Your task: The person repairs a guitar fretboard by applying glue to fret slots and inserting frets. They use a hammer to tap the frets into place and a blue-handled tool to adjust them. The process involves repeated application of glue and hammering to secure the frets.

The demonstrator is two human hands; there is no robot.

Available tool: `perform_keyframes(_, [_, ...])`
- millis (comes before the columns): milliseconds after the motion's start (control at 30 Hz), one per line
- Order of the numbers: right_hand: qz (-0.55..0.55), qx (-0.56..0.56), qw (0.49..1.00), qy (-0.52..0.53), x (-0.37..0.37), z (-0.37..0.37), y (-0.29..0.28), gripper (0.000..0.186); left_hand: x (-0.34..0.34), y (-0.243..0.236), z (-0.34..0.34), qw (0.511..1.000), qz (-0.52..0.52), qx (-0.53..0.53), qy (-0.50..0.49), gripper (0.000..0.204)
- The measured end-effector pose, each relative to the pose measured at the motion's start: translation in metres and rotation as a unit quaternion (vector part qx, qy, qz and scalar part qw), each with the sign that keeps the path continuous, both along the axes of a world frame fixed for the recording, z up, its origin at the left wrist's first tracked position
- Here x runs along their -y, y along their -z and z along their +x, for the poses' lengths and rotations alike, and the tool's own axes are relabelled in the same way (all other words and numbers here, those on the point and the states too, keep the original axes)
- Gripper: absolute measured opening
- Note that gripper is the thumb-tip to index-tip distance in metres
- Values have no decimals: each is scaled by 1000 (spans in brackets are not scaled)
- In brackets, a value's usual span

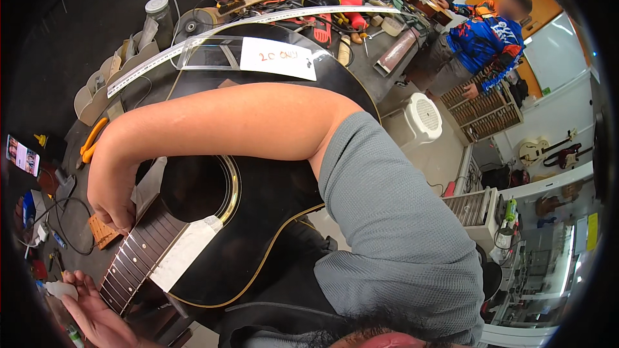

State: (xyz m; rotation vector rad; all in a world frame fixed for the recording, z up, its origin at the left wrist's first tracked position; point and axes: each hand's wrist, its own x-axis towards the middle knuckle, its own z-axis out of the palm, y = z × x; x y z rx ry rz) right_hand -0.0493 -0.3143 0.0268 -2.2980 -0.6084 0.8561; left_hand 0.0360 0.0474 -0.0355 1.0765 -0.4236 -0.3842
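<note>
A black acoustic guitar lies before me, its fretboard running down to the lower left. White masking strips cover the top on both sides of the fretboard. From the right, my right arm reaches across the body; my right hand is bent down with its fingers closed at the fretboard's far edge. Whatever those fingers pinch is hidden. Below the neck, at the lower left, my left hand is palm up, its thumb and fingers closed on a small whitish plastic bottle.
A white paper sheet and a long ruler lie beyond my arm. Orange-handled pliers, a glass jar and a red power tool crowd the bench. A co-worker stands far right near a white stool.
</note>
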Motion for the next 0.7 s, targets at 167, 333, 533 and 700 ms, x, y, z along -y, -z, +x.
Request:
perform_keyframes(167, [-5,-8,1000,-2,-1,1,-3,38,1,-3,-6,1000,8,-3,-15,49])
perform_keyframes(333, [0,-11,1000,-14,0,6,3,41,1,-2,-5,1000,-1,4,10,49])
perform_keyframes(533, [16,-16,1000,-1,-1,5,4,38,-2,-1,-2,999,-9,16,49,48])
perform_keyframes(700, [17,-27,999,-8,-1,8,7,39,1,-1,-4,1000,-4,-2,0,49])
